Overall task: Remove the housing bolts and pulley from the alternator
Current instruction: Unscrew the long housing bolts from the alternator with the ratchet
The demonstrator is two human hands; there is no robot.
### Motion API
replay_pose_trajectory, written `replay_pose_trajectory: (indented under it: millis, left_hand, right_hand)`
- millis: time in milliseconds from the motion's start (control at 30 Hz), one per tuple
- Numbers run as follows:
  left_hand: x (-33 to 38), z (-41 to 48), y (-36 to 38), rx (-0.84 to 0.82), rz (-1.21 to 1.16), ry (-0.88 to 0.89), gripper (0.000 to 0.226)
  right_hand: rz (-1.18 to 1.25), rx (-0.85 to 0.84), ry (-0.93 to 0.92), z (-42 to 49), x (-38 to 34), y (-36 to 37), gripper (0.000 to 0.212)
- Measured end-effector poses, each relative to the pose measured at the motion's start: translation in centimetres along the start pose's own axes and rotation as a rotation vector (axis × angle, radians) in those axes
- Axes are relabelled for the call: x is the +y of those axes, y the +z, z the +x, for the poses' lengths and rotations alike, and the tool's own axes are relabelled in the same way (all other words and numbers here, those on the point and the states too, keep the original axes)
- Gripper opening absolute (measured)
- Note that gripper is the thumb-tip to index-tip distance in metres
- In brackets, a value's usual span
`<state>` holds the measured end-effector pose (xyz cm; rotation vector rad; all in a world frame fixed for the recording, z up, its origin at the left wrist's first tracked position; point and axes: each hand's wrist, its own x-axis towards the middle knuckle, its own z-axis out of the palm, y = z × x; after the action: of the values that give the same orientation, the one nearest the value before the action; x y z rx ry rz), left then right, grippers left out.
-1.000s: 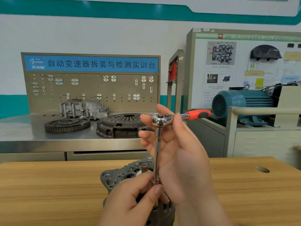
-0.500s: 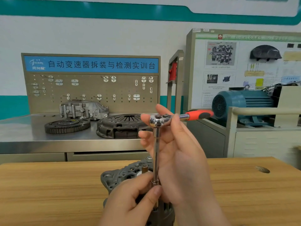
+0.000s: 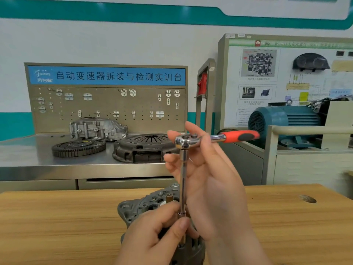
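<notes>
Two hands on one tool, and each has its own job. Low in the view, the alternator [image 3: 131, 209] sits on the wooden worktop [image 3: 57, 226], one end housing facing up as far as I can tell, which puts the bolt heads where a tool can drop straight onto them.

Rising straight up out of the alternator is the extension bar [image 3: 183, 175]. At its top, well above the alternator, the ratchet [image 3: 188, 140] lies level, with its orange handle [image 3: 238, 135] pointing off to the alternator's right.

The left hand [image 3: 152, 240] is down at the alternator's top face. Its fingers [image 3: 181, 226] pinch the bottom end of the bar, and I'd judge that's to seat the socket square on a housing bolt. The bolt itself is hidden under that hand.

The right hand [image 3: 214, 192] is high above the alternator, fingers loose and spread around the ratchet head, cradling rather than clamping. Nothing grips the orange handle, so this reads as lining up or light spinning, not a hard pull.

The pulley can't be seen; presumably it's on the alternator's underside. Beyond the alternator, a clutch cover [image 3: 145, 148] lies on a steel worktop.

The risk here is the tall bar leaning and the socket slipping off the bolt head
</notes>
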<state>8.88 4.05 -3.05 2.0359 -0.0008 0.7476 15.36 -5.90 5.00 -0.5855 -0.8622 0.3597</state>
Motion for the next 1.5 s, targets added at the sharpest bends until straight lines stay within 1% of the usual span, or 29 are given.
replay_pose_trajectory:
  millis: [67, 100, 133, 200, 267, 300, 367, 433, 500, 600, 700, 733, 867, 967, 1000, 1100, 1200, 1267, 1400, 1467, 1500]
  left_hand:
    - [-0.03, 0.10, -0.06, -0.007, -0.017, -0.012, 0.035]
    - [-0.09, 0.18, -0.08, -0.009, -0.037, -0.027, 0.036]
    - [-0.14, 0.21, -0.08, -0.005, -0.044, -0.044, 0.036]
    - [-0.27, 0.26, -0.03, 0.006, -0.033, -0.051, 0.038]
    - [-0.38, 0.20, 0.04, 0.010, -0.017, -0.036, 0.039]
    - [-0.43, 0.15, 0.07, 0.014, -0.007, -0.023, 0.039]
    - [-0.37, 0.02, 0.02, 0.006, 0.015, 0.003, 0.040]
    - [-0.25, -0.02, -0.05, -0.015, 0.032, 0.015, 0.038]
    - [-0.15, 0.06, -0.11, -0.016, 0.036, 0.013, 0.035]
    - [-0.19, 0.28, -0.16, -0.025, -0.012, -0.037, 0.035]
    - [-0.19, 0.35, -0.05, -0.036, -0.006, -0.059, 0.038]
    - [-0.18, 0.33, 0.02, -0.032, 0.000, -0.049, 0.038]
    - [-0.13, 0.00, 0.03, 0.016, 0.017, -0.011, 0.039]
    - [0.04, -0.05, -0.11, 0.000, 0.057, 0.009, 0.036]
    - [0.08, -0.01, -0.14, -0.009, 0.048, 0.001, 0.035]
    - [0.05, 0.19, -0.11, -0.025, -0.030, -0.044, 0.036]
    - [-0.10, 0.31, -0.03, -0.018, -0.042, -0.056, 0.037]
    - [-0.15, 0.27, 0.08, -0.008, -0.022, -0.041, 0.039]
    - [-0.12, -0.11, 0.01, 0.008, 0.004, -0.021, 0.040]
    - [-0.07, -0.13, -0.07, 0.004, 0.023, -0.012, 0.039]
    - [-0.04, -0.08, -0.06, 0.000, 0.020, -0.015, 0.038]
  right_hand:
    - [-0.088, -0.010, -0.020, -0.02, 0.11, -0.07, 0.023]
    - [-0.161, -0.011, -0.044, -0.05, 0.18, -0.10, 0.022]
    - [-0.220, -0.013, -0.068, -0.07, 0.22, -0.12, 0.021]
    - [-0.264, -0.018, -0.085, -0.11, 0.26, -0.13, 0.026]
    - [-0.234, -0.019, -0.073, -0.07, 0.27, -0.12, 0.028]
    - [-0.181, -0.014, -0.056, 0.00, 0.22, -0.08, 0.028]
    - [-0.042, -0.010, -0.018, 0.06, 0.10, -0.11, 0.037]
    - [0.019, -0.013, 0.008, 0.07, 0.03, -0.13, 0.044]
    - [0.012, -0.017, 0.016, 0.09, 0.13, -0.16, 0.041]
    - [-0.124, -0.009, -0.055, 0.05, 0.29, -0.15, 0.025]
    - [-0.237, 0.006, -0.114, -0.11, 0.37, -0.19, 0.024]
    - [-0.224, 0.010, -0.107, -0.13, 0.37, -0.15, 0.025]
    - [-0.034, -0.017, -0.025, 0.01, 0.05, 0.07, 0.029]
    - [0.003, -0.005, 0.022, 0.06, 0.03, -0.02, 0.040]
    - [-0.010, -0.003, 0.022, 0.07, 0.12, -0.06, 0.039]
    - [-0.135, -0.001, -0.037, 0.04, 0.32, -0.13, 0.024]
    - [-0.266, -0.003, -0.098, -0.08, 0.37, -0.23, 0.024]
    - [-0.237, -0.007, -0.093, -0.09, 0.37, -0.12, 0.027]
    - [-0.037, -0.024, -0.019, 0.03, 0.21, 0.11, 0.035]
    - [-0.009, -0.015, 0.012, 0.00, 0.22, 0.05, 0.040]
    - [-0.021, -0.010, 0.015, 0.03, 0.26, -0.01, 0.038]
